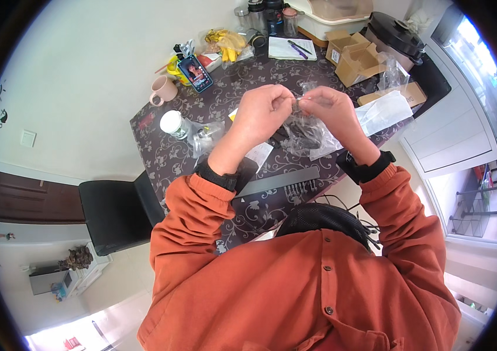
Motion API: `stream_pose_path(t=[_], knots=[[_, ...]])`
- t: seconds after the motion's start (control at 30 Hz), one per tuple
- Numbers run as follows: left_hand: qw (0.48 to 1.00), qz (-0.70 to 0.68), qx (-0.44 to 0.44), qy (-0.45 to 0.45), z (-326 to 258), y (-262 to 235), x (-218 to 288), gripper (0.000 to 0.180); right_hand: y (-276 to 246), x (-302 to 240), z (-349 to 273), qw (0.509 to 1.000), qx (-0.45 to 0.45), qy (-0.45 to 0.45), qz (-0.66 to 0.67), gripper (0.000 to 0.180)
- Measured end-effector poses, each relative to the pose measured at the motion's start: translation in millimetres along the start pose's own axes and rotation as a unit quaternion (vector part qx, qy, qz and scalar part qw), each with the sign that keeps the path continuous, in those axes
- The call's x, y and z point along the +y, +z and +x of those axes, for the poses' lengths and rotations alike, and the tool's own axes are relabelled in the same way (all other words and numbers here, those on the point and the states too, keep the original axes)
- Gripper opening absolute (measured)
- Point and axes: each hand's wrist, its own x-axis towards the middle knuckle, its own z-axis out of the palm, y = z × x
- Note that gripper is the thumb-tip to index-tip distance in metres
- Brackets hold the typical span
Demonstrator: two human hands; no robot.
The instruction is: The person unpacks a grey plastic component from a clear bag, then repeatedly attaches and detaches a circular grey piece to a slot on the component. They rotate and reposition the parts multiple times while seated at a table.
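Note:
Both my hands are raised over the dark floral tabletop [202, 99], with their fingertips almost meeting. My left hand [260, 114] is closed in a pinch, and so is my right hand [331, 111]. Between the fingertips runs a thin, pale, shiny piece [299, 98], too small to name, which both pinches appear to hold. Crumpled clear plastic bags [304, 137] lie below the hands. Nearer to me are a long grey flat strip [283, 180] and a row of small dark pieces [300, 188].
At left stand a white-lidded tub [172, 124], a pink mug [164, 90] and a propped phone [194, 73]. Farther back are bananas [230, 45] and a notebook [278, 49] with pens. Open cardboard boxes [356, 61], a dark cooker [394, 38] and white paper [383, 111] occupy the right. A black chair [114, 205] adjoins the table.

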Motion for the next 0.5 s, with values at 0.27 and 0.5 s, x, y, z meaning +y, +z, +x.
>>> stream_pose_path(t=[0.27,0.5], knots=[[0.998,0.025,-0.008,0.056,1,8,-4,0.009,-1,-11,-4,0.988,0.007,-0.047,-0.145,0.009],[0.973,0.192,0.009,0.126,4,13,-8,0.012,0,-9,-6,0.945,0.027,-0.197,-0.261,0.007]])
